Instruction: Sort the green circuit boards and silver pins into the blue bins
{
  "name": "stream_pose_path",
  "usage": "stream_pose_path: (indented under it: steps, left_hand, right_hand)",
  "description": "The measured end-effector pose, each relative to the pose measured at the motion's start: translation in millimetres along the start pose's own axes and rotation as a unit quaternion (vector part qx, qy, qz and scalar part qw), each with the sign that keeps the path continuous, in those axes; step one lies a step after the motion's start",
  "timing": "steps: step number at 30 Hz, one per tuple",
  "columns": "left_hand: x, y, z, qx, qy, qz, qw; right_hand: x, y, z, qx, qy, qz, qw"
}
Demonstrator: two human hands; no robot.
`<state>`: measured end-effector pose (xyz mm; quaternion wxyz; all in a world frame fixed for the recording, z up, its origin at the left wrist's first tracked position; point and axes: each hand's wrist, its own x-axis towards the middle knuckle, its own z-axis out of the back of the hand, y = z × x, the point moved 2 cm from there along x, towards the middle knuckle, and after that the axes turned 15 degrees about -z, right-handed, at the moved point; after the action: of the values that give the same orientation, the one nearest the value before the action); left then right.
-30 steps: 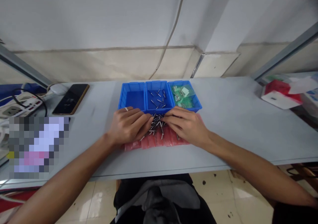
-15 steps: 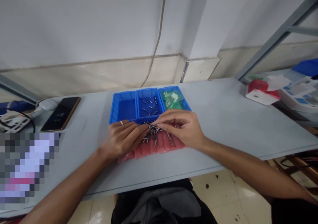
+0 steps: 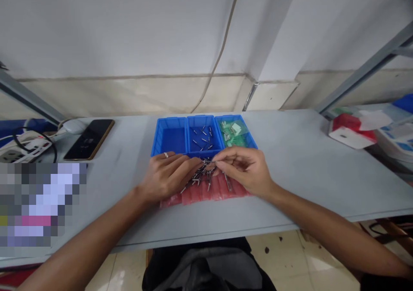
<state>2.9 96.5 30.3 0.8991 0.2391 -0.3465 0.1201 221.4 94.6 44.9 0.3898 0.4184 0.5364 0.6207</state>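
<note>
A heap of slim metal pins (image 3: pixel 197 178), each thicker over part of its length, lies on red plastic bags (image 3: pixel 196 194) in front of the blue bins. My left hand (image 3: pixel 167 174), wearing a ring, rests at the heap's left side, fingers curled together; its fingertips reach among the pins, and what they grip is hidden. On the other side my right hand (image 3: pixel 247 168) pinches a thin metal pin (image 3: pixel 213 161) between thumb and forefinger. The two hands' fingertips are close together over the heap.
Three joined blue bins (image 3: pixel 171 140) stand behind the heap; the middle one (image 3: pixel 201 142) holds several pins, the right one a green bag (image 3: pixel 234 131). Left are a phone (image 3: pixel 90 139) and a power strip (image 3: pixel 26 147). A red-and-white box (image 3: pixel 350 131) sits at right.
The view has shifted, so the bins and both hands appear further right. My fingertips have parted slightly over the heap, the right hand still pinching.
</note>
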Motion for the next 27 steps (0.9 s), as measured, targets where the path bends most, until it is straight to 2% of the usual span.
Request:
stream_pose_path:
  steps: [7,14,18,21,23,25,26,27]
  left_hand:
    - [4,0,5.1,-0.019,-0.002,-0.004,1.0]
    - [5,0,5.3,-0.023,0.009,-0.022,0.999]
    - [2,3,5.6,-0.052,-0.02,0.018,0.998]
    - [1,4,5.6,-0.069,-0.037,0.05,0.996]
    - [0,3,4.5,-0.08,-0.033,0.053,0.995]
    - [-1,3,2.8,-0.098,-0.03,0.053,0.993]
    - [-1,3,2.1,-0.105,-0.031,0.055,0.992]
    - [-1,3,1.7,-0.11,-0.035,0.056,0.992]
  right_hand:
    - [1,0,1,-0.004,-0.023,-0.002,1.0]
    - [3,-7,5,-0.004,0.005,-0.03,1.0]
    - [11,-14,7,0.051,-0.007,-0.065,0.997]
    - [16,-9,11,0.098,-0.014,-0.077,0.992]
    - [15,-3,13,0.038,0.009,-0.062,0.997]
    - [12,1,11,-0.108,0.059,-0.001,0.992]
    - [9,2,8,-0.194,0.09,0.049,0.976]
    - [6,0,5,-0.278,0.119,0.105,0.947]
